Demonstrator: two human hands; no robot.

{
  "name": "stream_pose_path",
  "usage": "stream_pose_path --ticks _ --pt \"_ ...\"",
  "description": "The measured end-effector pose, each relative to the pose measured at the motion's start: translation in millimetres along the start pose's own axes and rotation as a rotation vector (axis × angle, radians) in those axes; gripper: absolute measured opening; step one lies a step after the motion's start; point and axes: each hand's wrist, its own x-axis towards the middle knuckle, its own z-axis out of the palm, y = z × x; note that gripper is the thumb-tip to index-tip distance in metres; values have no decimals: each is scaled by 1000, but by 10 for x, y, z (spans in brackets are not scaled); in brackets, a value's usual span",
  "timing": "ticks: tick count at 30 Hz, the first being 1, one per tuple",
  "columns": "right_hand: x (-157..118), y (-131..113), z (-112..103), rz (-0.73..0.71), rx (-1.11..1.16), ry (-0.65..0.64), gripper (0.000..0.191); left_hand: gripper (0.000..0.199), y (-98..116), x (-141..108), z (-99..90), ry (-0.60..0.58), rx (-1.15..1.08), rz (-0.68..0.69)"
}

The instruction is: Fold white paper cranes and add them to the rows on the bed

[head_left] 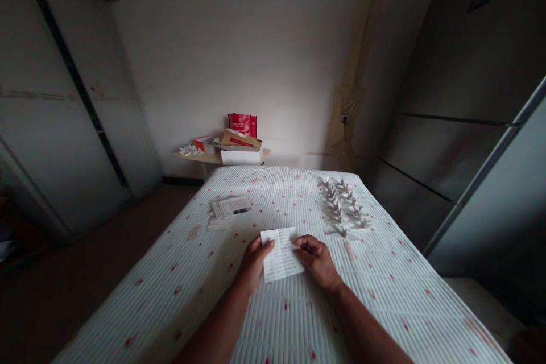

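Nearest, on a white ribbed bed cover with small red marks (375, 313), the left hand (252, 264) has its thumb laid over the left edge of a thin, roughly square sheet of white printed paper (281, 259), with the fingers closed behind it. The right hand (319, 264) pinches the opposite edge between thumb and curled fingers, with hardly any opening between them. The sheet is spread between the two hands, just over the cover, and faint crease lines run through it. If the hands pull unevenly, the thin paper could tear or wrinkle at the pinched edges; if either pinch loosens, that side could slip or droop.

Farther off to the left lies a loose stack of flat printed paper sheets (226, 206), its layers askew, so a brushing sleeve or draught might scatter them. To the right stand rows of small white folded-paper cranes (338, 210); packed close and light, they could topple if an arm swept across.

Beyond the bed, a pale wooden table (209, 157) bears a white box (241, 157) and a glossy red bag (243, 124).
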Motion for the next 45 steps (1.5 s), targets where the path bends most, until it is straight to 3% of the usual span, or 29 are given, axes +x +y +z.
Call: stream_pose_path --ticks 5,12,18,24,31,39,45 --pt "23 6 -9 -10 78 30 20 70 2 -1 -27 -140 -86 47" --pt "38 33 -23 -10 114 29 30 53 -17 10 4 -176 -43 26" --pt "12 -50 -7 45 80 36 52 49 11 -6 9 -165 -26 41" --pt "-13 -92 40 43 114 -120 33 55 -38 -3 -58 -170 -5 -2" --pt "-7 -58 14 45 94 -108 27 55 -21 6 -47 -131 -6 12" --pt "22 -41 -35 20 75 47 26 39 97 -19 -3 -57 23 67" --pt "58 -67 -85 -132 -89 157 17 21 69 15 -65 -35 333 196"
